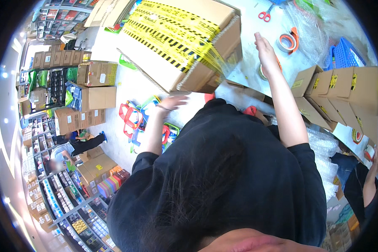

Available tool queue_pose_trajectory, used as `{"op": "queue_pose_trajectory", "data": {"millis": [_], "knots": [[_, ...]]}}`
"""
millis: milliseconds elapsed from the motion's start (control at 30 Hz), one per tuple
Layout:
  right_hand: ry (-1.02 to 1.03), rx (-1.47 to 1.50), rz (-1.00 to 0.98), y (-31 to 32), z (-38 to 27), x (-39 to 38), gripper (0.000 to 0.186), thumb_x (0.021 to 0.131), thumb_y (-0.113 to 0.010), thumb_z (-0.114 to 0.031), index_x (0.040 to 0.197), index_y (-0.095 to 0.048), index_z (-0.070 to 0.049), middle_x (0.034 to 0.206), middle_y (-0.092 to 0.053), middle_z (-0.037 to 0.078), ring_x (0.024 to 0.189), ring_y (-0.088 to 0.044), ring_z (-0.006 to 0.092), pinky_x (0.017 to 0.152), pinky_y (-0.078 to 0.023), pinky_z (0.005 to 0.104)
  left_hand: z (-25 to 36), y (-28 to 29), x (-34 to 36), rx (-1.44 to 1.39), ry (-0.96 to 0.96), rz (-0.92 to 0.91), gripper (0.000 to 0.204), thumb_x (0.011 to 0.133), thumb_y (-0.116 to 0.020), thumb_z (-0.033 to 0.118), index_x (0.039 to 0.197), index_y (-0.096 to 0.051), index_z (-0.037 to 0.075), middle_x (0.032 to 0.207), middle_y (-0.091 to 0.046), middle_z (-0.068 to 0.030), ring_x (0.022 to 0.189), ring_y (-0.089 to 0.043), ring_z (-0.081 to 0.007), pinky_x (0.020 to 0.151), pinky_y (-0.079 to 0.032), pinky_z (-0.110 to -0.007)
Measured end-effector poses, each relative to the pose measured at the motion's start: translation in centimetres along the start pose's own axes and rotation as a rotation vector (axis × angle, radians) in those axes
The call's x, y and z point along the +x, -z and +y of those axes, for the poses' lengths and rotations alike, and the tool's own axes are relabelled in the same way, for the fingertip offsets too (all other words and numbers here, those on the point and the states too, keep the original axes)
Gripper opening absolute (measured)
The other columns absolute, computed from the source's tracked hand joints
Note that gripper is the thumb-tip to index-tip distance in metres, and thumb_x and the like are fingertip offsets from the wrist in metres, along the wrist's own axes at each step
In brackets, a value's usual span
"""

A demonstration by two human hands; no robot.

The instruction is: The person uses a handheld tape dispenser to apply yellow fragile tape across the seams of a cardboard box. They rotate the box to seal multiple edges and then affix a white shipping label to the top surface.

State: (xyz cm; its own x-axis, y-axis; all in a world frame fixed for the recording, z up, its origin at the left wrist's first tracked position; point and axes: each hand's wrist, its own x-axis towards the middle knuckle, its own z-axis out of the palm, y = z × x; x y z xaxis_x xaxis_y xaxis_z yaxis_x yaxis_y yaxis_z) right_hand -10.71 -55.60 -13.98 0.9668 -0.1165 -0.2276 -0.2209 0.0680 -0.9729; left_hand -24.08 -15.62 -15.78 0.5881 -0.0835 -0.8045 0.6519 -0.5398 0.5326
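Observation:
A large cardboard box [168, 35], crossed by yellow-and-black striped tape, sits tilted on the white work table [254, 50]. Below its near left corner is my left hand [172, 103], fingers loosely spread and holding nothing I can see. My right hand [268, 54] is raised just right of the box, fingers extended, partly covering a tape roll [262, 73]. An orange tape dispenser [287, 42] and red scissors [264, 16] lie farther back, beside crumpled bubble wrap [308, 31].
Colourful plastic items [134, 122] lie on the floor at left. A person [71, 149] works near shelving [71, 193] and stacked cartons [96, 168]. At right are a blue basket [344, 54], open cartons [332, 88], bubble-wrap rolls [321, 159] and another person's arm [369, 180].

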Motion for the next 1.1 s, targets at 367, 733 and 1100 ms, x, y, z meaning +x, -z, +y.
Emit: {"op": "queue_pose_trajectory", "data": {"millis": [367,733,1100], "knots": [[0.032,0.695,0.347,-11.4,-7.6,0.0,0.075,0.107,-0.032,-0.064,0.137,-0.058,0.000,0.133,-0.063,0.015,0.119,-0.062,0.0241,0.103,-0.046,0.0367,11.2,24.3,-0.3,-0.764,-0.892,0.112,0.086,0.102,-0.031,0.070,0.163,-0.022,0.010,0.165,-0.033,-0.0157,0.151,-0.031,-0.0315,0.123,-0.024,-0.051],[-0.341,-1.223,0.517,2.1,5.6,-2.1,0.066,0.080,-0.077,-0.041,0.130,-0.059,-0.001,0.113,-0.071,0.027,0.107,-0.069,0.0434,0.093,-0.054,0.0482,11.5,25.6,14.8,-0.834,-0.485,-0.218,0.085,0.100,-0.040,0.071,0.149,-0.045,0.001,0.146,-0.056,-0.0122,0.135,-0.053,-0.0240,0.115,-0.039,-0.038],[-0.229,-1.202,0.500,11.5,18.6,1.3,0.042,0.093,-0.061,-0.038,0.116,-0.067,-0.003,0.106,-0.071,0.028,0.100,-0.068,0.0452,0.084,-0.053,0.0522,4.0,15.5,5.7,-0.978,-0.316,-0.393,0.081,0.103,-0.039,0.066,0.151,-0.043,0.000,0.149,-0.053,-0.0128,0.138,-0.051,-0.0244,0.117,-0.037,-0.037]]}}
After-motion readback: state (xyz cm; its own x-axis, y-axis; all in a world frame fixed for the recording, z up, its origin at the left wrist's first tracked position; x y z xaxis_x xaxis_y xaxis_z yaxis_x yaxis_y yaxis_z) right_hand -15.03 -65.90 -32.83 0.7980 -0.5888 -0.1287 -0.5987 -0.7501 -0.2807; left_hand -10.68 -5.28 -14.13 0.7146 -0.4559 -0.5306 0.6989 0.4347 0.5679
